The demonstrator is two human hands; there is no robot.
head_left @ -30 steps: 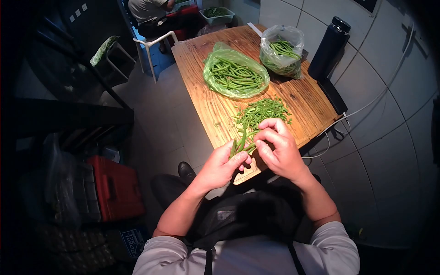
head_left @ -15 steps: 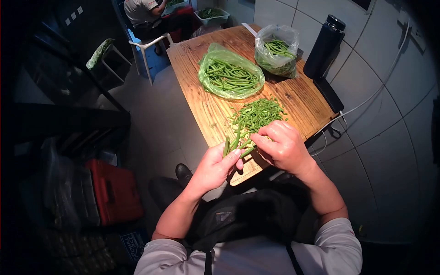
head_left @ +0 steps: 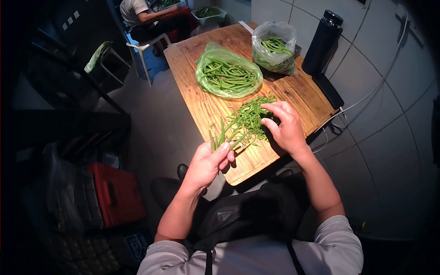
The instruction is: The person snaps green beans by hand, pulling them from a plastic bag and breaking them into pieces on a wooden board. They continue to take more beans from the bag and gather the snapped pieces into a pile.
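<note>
Several long green beans (head_left: 222, 133) stick up from my left hand (head_left: 208, 161), whose thumb and fingers are closed round them near the table's front edge. My right hand (head_left: 288, 128) is over the right side of a heap of short green bean pieces (head_left: 251, 115), thumb and index finger apart, and I see nothing between them. Its other fingers are curled and partly hidden. Beyond the heap lies a green plastic bag (head_left: 215, 49), its mouth wide, full of whole green beans (head_left: 229, 75).
A clear bag (head_left: 270, 30) of green beans stands at the table's (head_left: 188, 68) back. A dark flask (head_left: 322, 43), a black box-shaped device (head_left: 328, 90) and a white cable (head_left: 371, 95) are along the tiled wall. Another person (head_left: 137, 16) sits at the far left; a red box (head_left: 120, 195) is on the floor.
My right hand has moved up and away from the beans in my left hand to the heap, its thumb and index finger parting. My left hand has shifted slightly left, still holding beans.
</note>
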